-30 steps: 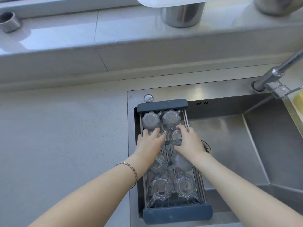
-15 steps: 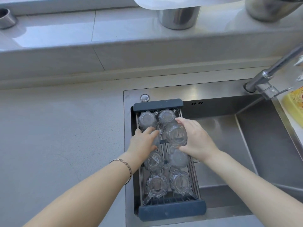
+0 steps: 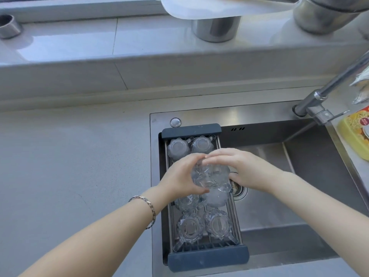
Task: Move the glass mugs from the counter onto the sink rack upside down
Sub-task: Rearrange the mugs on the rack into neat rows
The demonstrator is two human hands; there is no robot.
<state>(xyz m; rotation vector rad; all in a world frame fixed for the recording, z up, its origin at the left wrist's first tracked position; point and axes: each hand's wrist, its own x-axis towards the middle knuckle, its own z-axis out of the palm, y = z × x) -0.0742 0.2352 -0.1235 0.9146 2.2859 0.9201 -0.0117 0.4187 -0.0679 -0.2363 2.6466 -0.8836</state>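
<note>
A dark-ended wire sink rack [image 3: 191,129] spans the left side of the steel sink [image 3: 265,196]. Several faceted glass mugs stand upside down on it, two at the far end [image 3: 178,147] and two at the near end [image 3: 217,224]. Above the rack's middle I hold one glass mug [image 3: 209,175] lifted off the wires, my left hand [image 3: 179,177] cupping its left side and my right hand [image 3: 242,168] gripping its right side and top. Two more mugs sit partly hidden under it.
Grey counter [image 3: 69,166] lies left of the sink. The faucet [image 3: 323,96] rises at the right, a yellow package [image 3: 357,130] beside it. On the sill behind stand metal pots [image 3: 215,29] and a small steel cup [image 3: 9,27].
Both hands have raised one glass mug off the middle of the rack; a second ago they rested on the mugs standing there. The camera has shifted slightly.
</note>
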